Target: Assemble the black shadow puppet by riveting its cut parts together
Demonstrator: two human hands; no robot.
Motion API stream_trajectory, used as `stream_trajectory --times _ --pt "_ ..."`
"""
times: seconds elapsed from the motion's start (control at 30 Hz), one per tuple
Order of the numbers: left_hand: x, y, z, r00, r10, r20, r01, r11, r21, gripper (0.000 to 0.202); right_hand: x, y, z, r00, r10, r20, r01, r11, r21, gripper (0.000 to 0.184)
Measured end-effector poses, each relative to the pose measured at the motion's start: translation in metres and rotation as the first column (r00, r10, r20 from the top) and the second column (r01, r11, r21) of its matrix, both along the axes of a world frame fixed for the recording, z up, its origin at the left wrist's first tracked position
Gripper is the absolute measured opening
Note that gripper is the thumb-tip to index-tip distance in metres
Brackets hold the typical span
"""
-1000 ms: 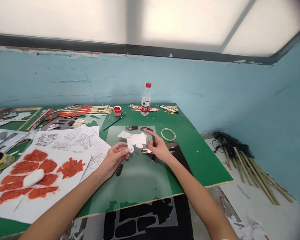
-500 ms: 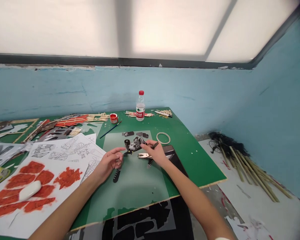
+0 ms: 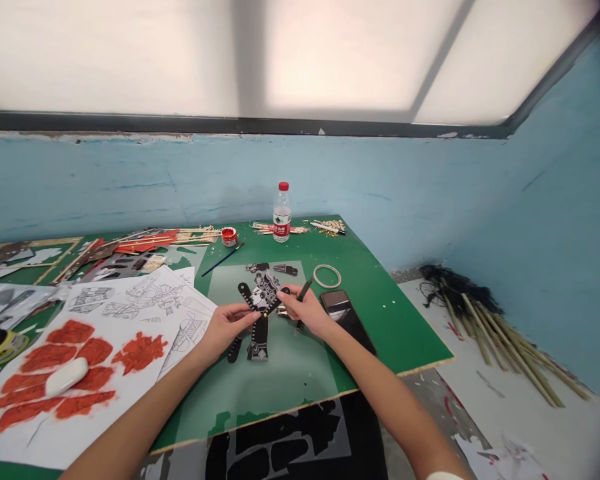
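A black-and-white cut-out puppet figure (image 3: pixel 260 347) with jointed pieces is held up over the translucent sheet (image 3: pixel 280 387). My left hand (image 3: pixel 233 325) pinches it near a brass-coloured joint, thumb on top. My right hand (image 3: pixel 305 308) grips its right edge, and a dark pen-like tool (image 3: pixel 305 289) sticks up between the fingers of that hand. Loose black cut-out pieces (image 3: pixel 285 270) lie beyond the figure, and another dark strip (image 3: pixel 235 351) is under my left hand. Part of a metal tool (image 3: pixel 281 311) shows behind the figure, mostly hidden.
A phone (image 3: pixel 347 317) and a tape ring (image 3: pixel 327 276) lie to the right. Farther back stand a water bottle (image 3: pixel 281 217) and a red paint jar (image 3: pixel 229 237), with a brush (image 3: pixel 223 259) nearby. Printed drawings (image 3: pixel 145 300) and a red-painted sheet (image 3: pixel 95 433) cover the left side.
My left hand has moved right and closed on the puppet figure. The figure has turned, so a long piece now hangs toward me. The pen-like tool has tilted more upright.
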State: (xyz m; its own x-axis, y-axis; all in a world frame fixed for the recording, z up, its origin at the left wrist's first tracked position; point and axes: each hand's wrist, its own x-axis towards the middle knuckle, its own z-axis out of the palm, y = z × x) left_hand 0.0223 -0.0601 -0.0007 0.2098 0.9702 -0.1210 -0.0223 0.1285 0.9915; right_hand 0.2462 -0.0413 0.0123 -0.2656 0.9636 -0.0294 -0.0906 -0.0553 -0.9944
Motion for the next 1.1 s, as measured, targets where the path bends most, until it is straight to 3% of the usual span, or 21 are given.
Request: stream_trajectory --times 0.13,0.3,0.37,0.43,0.5,0.67,0.83,0.93,1.1 --pt "0.001 0.001 -0.001 0.987 0.126 0.102 -0.123 0.992 -0.04 0.037 0.003 -0.002 0.003 0.991 0.055 0.121 -0.056 0.998 0.011 0.05" --pt "-0.004 0.004 0.002 0.973 0.201 0.114 -0.204 0.979 0.023 0.039 0.015 -0.001 0.01 0.861 0.329 0.389 -0.353 0.936 -0.009 0.051" --pt "-0.006 0.004 0.002 0.981 0.176 0.079 -0.182 0.981 0.063 0.041 0.017 0.001 0.011 0.879 0.25 0.405 -0.286 0.958 0.03 0.054" --pt "-0.007 0.003 0.001 0.989 0.139 0.045 -0.142 0.987 0.077 0.039 0.015 0.004 0.01 0.934 0.072 0.35 -0.104 0.992 0.073 0.055" --pt "-0.007 0.001 0.0 0.998 0.063 0.02 -0.064 0.996 0.066 0.037 0.011 0.006 0.008 0.968 -0.017 0.251 0.01 0.999 0.03 0.054" --pt "0.001 -0.005 -0.006 0.997 -0.08 0.023 0.08 0.997 0.011 0.038 -0.002 0.003 -0.002 0.998 0.049 0.05 -0.044 0.993 -0.113 0.057" --pt "0.005 -0.01 -0.007 0.997 0.06 -0.053 -0.049 0.981 0.186 0.027 -0.001 0.004 -0.002 0.995 -0.083 0.061 0.087 0.994 -0.059 0.058" --pt "0.003 -0.009 -0.007 0.986 0.095 -0.135 -0.057 0.963 0.262 0.026 0.003 0.005 0.004 0.996 -0.087 0.02 0.088 0.995 -0.05 0.062" --pt "0.0 -0.004 -0.007 0.992 0.041 -0.12 -0.025 0.99 0.135 0.035 0.006 0.006 0.004 0.993 -0.113 0.03 0.113 0.994 -0.012 0.061"
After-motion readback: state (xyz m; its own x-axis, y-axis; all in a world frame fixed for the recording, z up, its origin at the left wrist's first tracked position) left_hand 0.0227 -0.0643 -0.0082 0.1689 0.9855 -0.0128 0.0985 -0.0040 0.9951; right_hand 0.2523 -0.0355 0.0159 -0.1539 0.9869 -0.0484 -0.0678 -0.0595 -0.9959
